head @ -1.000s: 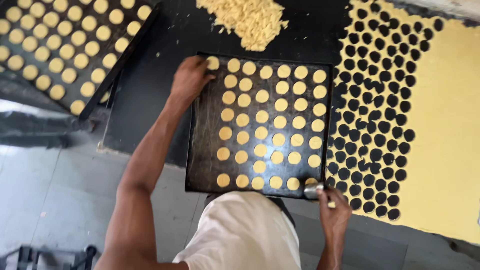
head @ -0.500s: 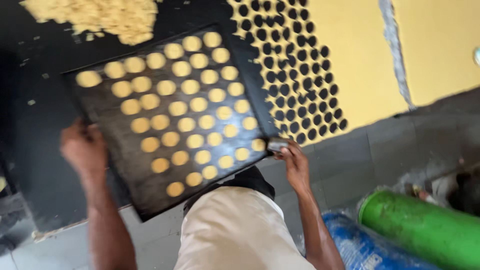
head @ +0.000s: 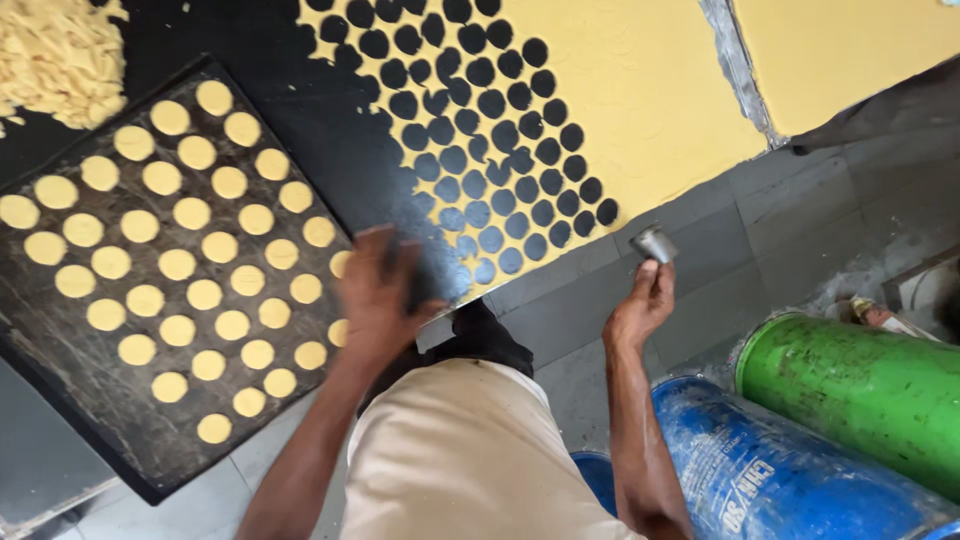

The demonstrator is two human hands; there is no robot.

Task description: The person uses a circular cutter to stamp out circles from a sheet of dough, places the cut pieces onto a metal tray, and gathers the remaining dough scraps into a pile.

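**Tray edge gripped, cutter aloft**

Left hand [head: 380, 290] is on the near right edge of the black baking tray [head: 60, 360], fingers curled over the rim; it is blurred, so how firm the grasp is I cannot tell. The tray is packed with rows of pale dough rounds [head: 190, 265], none overlapping. Right hand [head: 640, 305] is lifted clear to the right of the tray, fingertips pinched around a small metal round cutter [head: 653, 243], held above the grey floor tiles. Beyond the tray's far right corner lies the rolled yellow dough sheet [head: 650, 90], riddled with punched holes; beyond its far left corner, a heap of dough scraps [head: 60, 60]. A green cylinder [head: 860, 390] and a blue cylinder [head: 760, 470] lie well right of the tray.

The risk, as I judge it: one hand on one edge of a loaded tray. A tilt or jerk could slide the rounds together or off. The cutter, only pinched, could also drop.
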